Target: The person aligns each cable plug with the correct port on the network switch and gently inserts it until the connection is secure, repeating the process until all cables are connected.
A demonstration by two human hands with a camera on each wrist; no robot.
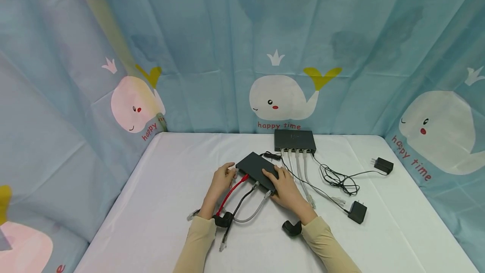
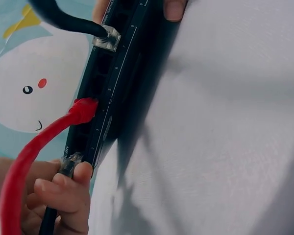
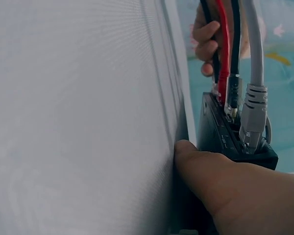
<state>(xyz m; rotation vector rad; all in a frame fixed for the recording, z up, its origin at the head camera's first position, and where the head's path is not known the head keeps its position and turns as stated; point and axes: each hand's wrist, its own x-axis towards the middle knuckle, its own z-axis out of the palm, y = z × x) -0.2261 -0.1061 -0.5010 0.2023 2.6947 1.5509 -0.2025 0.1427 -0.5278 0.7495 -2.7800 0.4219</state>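
Note:
A black network switch [image 1: 253, 167] is held tilted over the white table, its port side facing me. My right hand [image 1: 285, 189] grips its right end, thumb and fingers on opposite faces. At the other end my left hand [image 1: 222, 180] pinches the clear plug [image 2: 74, 157] of a black network cable [image 2: 48, 220], right at the end port in the left wrist view. A red cable [image 1: 232, 193], another black cable [image 1: 242, 200] and a grey cable [image 3: 256, 49] are plugged along the same row.
A second black switch [image 1: 294, 140] stands at the back with several grey cables [image 1: 299, 172] in its ports. Two power adapters, a far one [image 1: 384, 165] and a nearer one [image 1: 357, 212], lie to the right with thin coiled cords [image 1: 341, 180]. Behind the table hangs a whale-print curtain [image 1: 212, 54].

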